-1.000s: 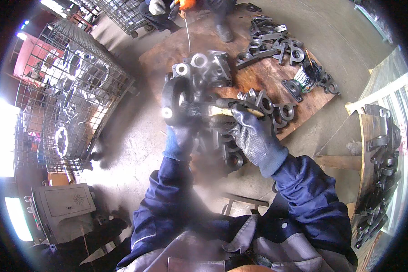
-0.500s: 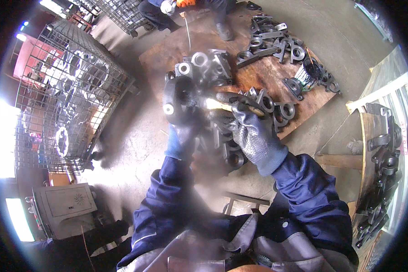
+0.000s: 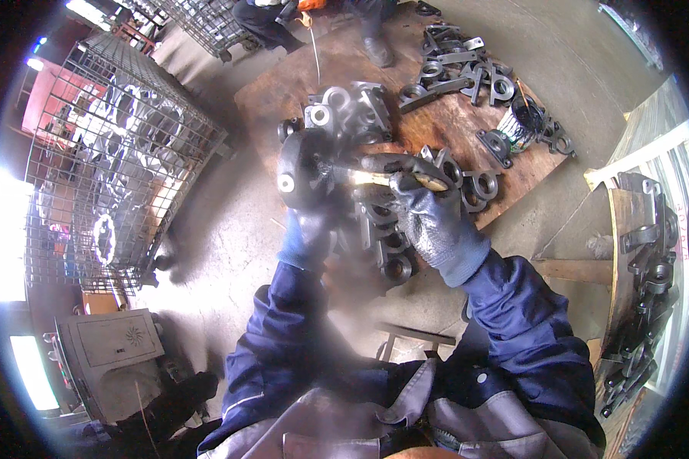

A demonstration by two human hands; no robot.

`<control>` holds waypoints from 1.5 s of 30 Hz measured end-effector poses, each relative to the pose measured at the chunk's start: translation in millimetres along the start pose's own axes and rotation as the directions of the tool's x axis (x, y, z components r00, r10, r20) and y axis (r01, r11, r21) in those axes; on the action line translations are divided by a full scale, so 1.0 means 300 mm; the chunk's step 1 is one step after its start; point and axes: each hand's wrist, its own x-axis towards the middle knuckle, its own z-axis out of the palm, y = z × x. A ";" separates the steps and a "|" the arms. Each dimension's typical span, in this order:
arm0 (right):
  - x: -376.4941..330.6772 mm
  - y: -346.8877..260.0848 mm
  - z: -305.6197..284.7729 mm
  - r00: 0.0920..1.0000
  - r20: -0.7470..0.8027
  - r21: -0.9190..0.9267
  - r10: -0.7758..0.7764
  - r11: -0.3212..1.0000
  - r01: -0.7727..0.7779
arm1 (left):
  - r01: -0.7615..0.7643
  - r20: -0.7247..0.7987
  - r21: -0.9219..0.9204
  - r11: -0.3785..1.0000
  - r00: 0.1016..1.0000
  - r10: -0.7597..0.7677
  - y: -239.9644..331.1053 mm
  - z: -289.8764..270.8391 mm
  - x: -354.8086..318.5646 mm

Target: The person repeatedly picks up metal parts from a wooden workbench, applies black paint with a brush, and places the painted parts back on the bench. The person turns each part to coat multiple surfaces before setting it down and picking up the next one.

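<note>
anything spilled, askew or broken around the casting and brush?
Nothing stands out. Left hand holds the dark casting; right hand holds the brush against it. The paint can stands upright on the wooden board, no spill visible.

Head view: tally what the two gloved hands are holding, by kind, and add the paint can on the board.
Black metal casting, gripped in the left hand: 1
Wooden-handled brush, held in the right hand against the casting: 1
Paint can on the wooden board: 1
Total: 3
</note>
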 end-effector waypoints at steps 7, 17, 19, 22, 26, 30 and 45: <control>0.019 -0.074 -0.072 0.975 0.216 -0.380 -0.052 0.916 0.133 | -0.017 0.019 -0.023 1.000 1.000 0.017 -0.017 -0.013 0.000; 0.009 -0.062 -0.027 0.969 0.222 -0.360 -0.110 0.914 0.186 | 0.036 0.068 -0.055 0.998 0.997 -0.032 -0.021 -0.041 0.007; -0.001 -0.054 -0.020 0.987 0.160 -0.249 -0.024 0.966 0.064 | -0.007 0.041 0.006 1.000 0.999 0.007 -0.018 -0.037 -0.002; -0.002 -0.025 -0.001 0.997 0.068 -0.154 -0.028 0.987 0.038 | -0.106 -0.059 0.049 0.993 0.992 0.109 -0.019 -0.020 -0.008; 0.008 -0.004 0.022 1.000 -0.011 0.142 0.026 0.990 -0.024 | -0.028 -0.048 -0.023 0.999 0.998 0.027 -0.018 -0.011 -0.013; -0.003 -0.036 0.029 0.982 0.010 0.392 0.188 0.903 -0.176 | -0.080 0.017 -0.017 0.997 0.997 0.080 -0.025 -0.002 0.003; -0.009 0.028 0.031 0.977 0.113 0.675 0.181 0.707 -0.210 | -0.335 -0.160 0.369 0.867 0.896 0.414 -0.068 0.011 0.062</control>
